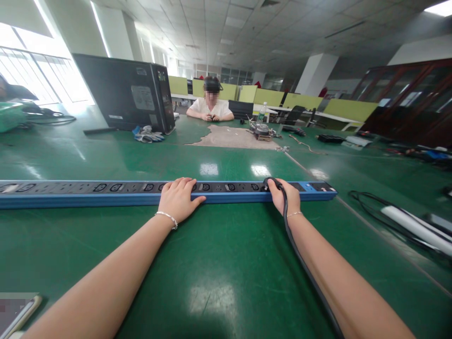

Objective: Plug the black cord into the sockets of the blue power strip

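A long blue power strip [233, 197] with a black face of several sockets lies across the green table, running off the left edge of the view. My left hand [178, 197] grips the strip near its middle, fingers over the top and thumb against the front side. Close to the strip's right end, my right hand [285, 195] is closed on a black power plug [270, 182], which is at the socket face. Whether its pins are fully in the socket cannot be seen. From the plug, a black cable [300, 256] runs down along my right forearm.
A black computer case [127, 94] stands at the back left, with gloves [148, 134] beside it. Across the table sits a person [211, 106]. A white bar [416, 228] with black cable lies at right; a phone [21, 313] is at the lower left.
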Demonstrator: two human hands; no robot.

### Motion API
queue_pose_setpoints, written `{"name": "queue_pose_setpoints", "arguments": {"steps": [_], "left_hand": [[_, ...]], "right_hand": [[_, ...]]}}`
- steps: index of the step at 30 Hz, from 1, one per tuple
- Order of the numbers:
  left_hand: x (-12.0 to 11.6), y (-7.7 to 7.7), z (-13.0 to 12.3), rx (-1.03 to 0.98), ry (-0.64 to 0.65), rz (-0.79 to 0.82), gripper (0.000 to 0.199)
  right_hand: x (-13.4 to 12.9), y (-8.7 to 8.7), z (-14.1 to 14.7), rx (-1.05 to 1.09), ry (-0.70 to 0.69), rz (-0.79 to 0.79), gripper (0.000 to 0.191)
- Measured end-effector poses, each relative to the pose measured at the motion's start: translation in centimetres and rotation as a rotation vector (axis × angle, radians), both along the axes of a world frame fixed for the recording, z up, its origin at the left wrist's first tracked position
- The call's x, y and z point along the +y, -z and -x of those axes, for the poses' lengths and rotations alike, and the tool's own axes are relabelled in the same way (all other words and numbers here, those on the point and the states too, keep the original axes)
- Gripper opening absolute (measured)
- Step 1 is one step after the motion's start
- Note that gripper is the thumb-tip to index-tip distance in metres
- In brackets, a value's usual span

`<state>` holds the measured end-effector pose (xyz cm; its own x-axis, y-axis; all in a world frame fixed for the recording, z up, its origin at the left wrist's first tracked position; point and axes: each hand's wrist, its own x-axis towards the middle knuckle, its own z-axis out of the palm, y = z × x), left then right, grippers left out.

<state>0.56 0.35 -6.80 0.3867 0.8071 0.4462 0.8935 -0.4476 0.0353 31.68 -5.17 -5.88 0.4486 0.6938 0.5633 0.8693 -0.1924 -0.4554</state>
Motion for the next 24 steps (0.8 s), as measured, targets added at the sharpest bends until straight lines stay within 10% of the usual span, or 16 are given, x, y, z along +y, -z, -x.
{"name": "queue_pose_setpoints", "arguments": {"steps": [24], "left_hand": [[0.0,-0.1,0.0,0.005,-0.001,-0.007,0.056]], "right_hand": [[-0.8,1.9,0.2,-0.246,-0.034,-0.059,0.041]]}}
